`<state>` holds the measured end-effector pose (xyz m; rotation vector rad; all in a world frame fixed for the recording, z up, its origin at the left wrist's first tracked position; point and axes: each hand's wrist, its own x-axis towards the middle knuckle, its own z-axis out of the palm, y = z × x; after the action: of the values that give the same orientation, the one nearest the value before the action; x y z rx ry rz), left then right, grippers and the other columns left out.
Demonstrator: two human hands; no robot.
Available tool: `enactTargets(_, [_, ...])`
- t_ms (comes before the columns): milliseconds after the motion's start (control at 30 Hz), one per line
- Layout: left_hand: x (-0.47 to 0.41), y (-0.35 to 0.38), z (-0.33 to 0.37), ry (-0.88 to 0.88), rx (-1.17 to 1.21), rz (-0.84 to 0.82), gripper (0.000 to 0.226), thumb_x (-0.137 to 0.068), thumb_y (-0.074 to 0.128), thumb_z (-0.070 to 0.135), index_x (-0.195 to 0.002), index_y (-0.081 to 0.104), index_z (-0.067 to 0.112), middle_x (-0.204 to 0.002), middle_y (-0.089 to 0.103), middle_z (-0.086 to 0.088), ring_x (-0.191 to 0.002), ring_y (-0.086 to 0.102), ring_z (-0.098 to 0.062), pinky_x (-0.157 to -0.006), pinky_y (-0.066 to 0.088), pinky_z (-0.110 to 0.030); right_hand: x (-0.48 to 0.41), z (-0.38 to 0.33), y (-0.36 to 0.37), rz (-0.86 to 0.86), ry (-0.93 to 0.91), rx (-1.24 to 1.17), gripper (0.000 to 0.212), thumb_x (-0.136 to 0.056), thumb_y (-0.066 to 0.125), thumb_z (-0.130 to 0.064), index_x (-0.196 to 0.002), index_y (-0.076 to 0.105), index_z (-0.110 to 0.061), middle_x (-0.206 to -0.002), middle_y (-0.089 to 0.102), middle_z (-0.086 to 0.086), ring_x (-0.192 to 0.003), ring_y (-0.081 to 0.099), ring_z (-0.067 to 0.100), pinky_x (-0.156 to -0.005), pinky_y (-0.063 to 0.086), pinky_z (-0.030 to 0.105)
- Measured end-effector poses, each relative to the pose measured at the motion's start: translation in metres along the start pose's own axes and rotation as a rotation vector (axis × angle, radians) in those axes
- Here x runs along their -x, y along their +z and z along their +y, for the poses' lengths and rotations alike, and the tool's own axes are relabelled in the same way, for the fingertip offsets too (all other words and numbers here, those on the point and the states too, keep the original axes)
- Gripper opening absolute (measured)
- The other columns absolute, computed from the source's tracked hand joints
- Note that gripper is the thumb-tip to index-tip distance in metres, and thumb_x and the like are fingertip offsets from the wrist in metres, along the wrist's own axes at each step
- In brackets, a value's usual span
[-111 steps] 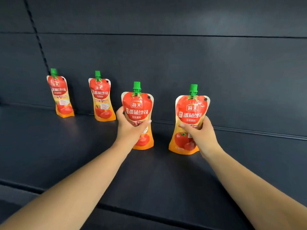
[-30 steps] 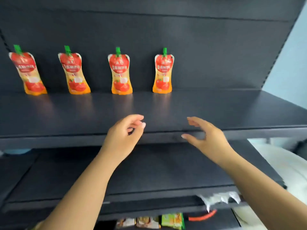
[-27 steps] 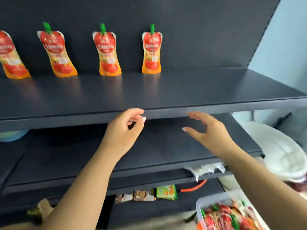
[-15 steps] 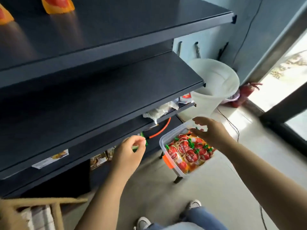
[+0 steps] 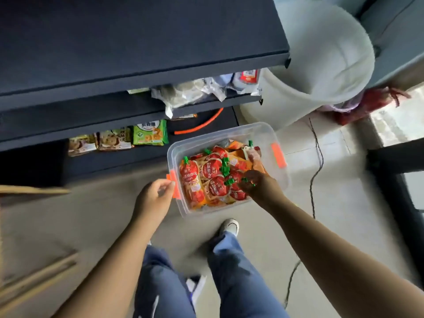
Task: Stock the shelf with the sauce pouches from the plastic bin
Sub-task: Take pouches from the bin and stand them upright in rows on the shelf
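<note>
A clear plastic bin (image 5: 263, 132) with orange latches sits on the floor below the dark shelf (image 5: 137, 42). It is packed with several red and orange sauce pouches (image 5: 211, 171) with green caps. My right hand (image 5: 261, 188) is down inside the bin, its fingers curled round the green cap of a sauce pouch (image 5: 238, 194) near the front. My left hand (image 5: 153, 198) hovers at the bin's left orange latch (image 5: 174, 187), fingers loosely curled and holding nothing. The pouches standing on the upper shelf are out of view.
Snack packets (image 5: 149, 134) lie on the bottom shelf, and crumpled wrappers (image 5: 183, 95) on the shelf above it. A white bucket (image 5: 321, 65) stands to the right of the shelves. A black cable (image 5: 314, 168) runs over the floor. My shoe (image 5: 229, 227) is just before the bin.
My view has swung down from the shelf to the floor. My right hand went from above the bin into the pouches; my left hand came down to the bin's left latch.
</note>
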<state>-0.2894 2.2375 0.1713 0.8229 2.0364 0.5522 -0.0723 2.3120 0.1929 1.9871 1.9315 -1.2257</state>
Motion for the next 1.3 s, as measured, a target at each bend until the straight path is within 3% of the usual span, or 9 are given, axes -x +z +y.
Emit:
enactTargets(300, [-0.069,0.090,-0.029,-0.193,0.038,0.187,0.033,-0.092,0.049,0.023,-0.119,0.054,0.006,-0.124,0.056,-0.011,-0.115,0.050,-0.025,-0.082,0.031,-0.022,-0.120,0.042,0.085,-0.259,0.005,0.021,0.037,-0.090,0.056,-0.031,-0.116,0.060,-0.006,-0.117,0.064,0.013,-0.105,0.061,0.028,-0.085,0.048,0.033])
enactTargets(533, [-0.112,0.117,-0.069,-0.403,0.115,0.237,0.070,-0.092,0.045,0.037,-0.147,0.010,0.012,-0.155,0.014,-0.009,-0.142,0.017,-0.024,-0.114,0.018,-0.034,-0.162,0.044,0.151,-0.360,0.081,-0.119,0.041,-0.091,0.053,-0.035,-0.118,0.058,-0.005,-0.117,0.063,0.012,-0.106,0.059,0.029,-0.081,0.045,0.030])
enactTargets(700, [-0.126,0.145,-0.090,-0.420,0.246,0.296,0.048,-0.094,0.040,0.037,-0.134,0.041,0.011,-0.133,0.047,-0.019,-0.119,0.047,-0.034,-0.100,0.040,-0.042,-0.183,0.033,0.196,-0.405,0.192,-0.435,0.043,-0.090,0.055,-0.029,-0.129,0.050,-0.009,-0.126,0.059,0.011,-0.114,0.056,0.029,-0.094,0.046,0.035])
enactTargets(800, [-0.131,0.146,-0.095,-0.419,0.299,0.287,0.046,-0.096,0.033,0.040,-0.133,0.042,0.016,-0.122,0.047,-0.009,-0.109,0.047,-0.025,-0.094,0.042,-0.036,-0.189,0.027,0.214,-0.385,0.225,-0.456,0.038,-0.091,0.054,-0.022,-0.126,0.051,-0.007,-0.124,0.059,0.011,-0.113,0.057,0.027,-0.076,0.045,0.024])
enactTargets(867, [-0.128,0.146,-0.094,-0.410,0.286,0.302,0.041,-0.098,0.030,0.034,-0.131,0.043,0.014,-0.105,0.045,-0.003,-0.099,0.042,-0.020,-0.086,0.038,-0.027,-0.188,0.026,0.215,-0.318,0.201,-0.359,0.031,-0.091,0.053,-0.020,-0.119,0.058,-0.006,-0.119,0.062,0.011,-0.109,0.058,0.028,-0.082,0.045,0.028])
enactTargets(1033, [-0.125,0.142,-0.095,-0.395,0.303,0.259,0.040,-0.091,0.035,0.042,-0.111,0.054,0.013,-0.093,0.047,-0.002,-0.096,0.044,-0.021,-0.093,0.044,-0.040,-0.160,0.044,0.195,-0.231,0.251,-0.646,0.025,-0.090,0.056,-0.013,-0.112,0.060,-0.004,-0.103,0.066,0.007,-0.093,0.061,0.020,-0.078,0.052,0.029])
enactTargets(1167, [-0.127,0.135,-0.094,-0.491,0.268,0.250,0.032,-0.097,0.035,0.032,-0.107,0.055,0.010,-0.103,0.051,-0.009,-0.102,0.052,-0.027,-0.094,0.044,-0.038,-0.136,0.073,0.149,-0.121,0.313,-1.016,0.006,-0.087,0.059,-0.010,-0.087,0.065,-0.014,-0.075,0.065,-0.003,-0.063,0.062,0.008,-0.052,0.049,0.015])
enactTargets(1233, [-0.123,0.130,-0.083,-0.439,0.111,0.380,0.039,-0.095,0.039,0.034,-0.116,0.054,0.006,-0.122,0.050,-0.011,-0.119,0.046,-0.031,-0.102,0.037,-0.039,-0.131,0.091,0.124,-0.100,0.356,-1.186,0.009,-0.083,0.061,-0.012,-0.090,0.067,-0.013,-0.084,0.069,0.003,-0.074,0.066,0.015,-0.061,0.053,0.023])
enactTargets(1300, [-0.120,0.126,-0.063,-0.171,0.005,0.438,0.045,-0.090,0.042,0.036,-0.121,0.053,0.005,-0.132,0.046,-0.014,-0.125,0.041,-0.029,-0.104,0.031,-0.035,-0.128,0.107,0.106,-0.097,0.405,-1.337,0.022,-0.076,0.061,-0.017,-0.097,0.066,-0.010,-0.096,0.069,0.010,-0.087,0.066,0.025,-0.080,0.054,0.040])
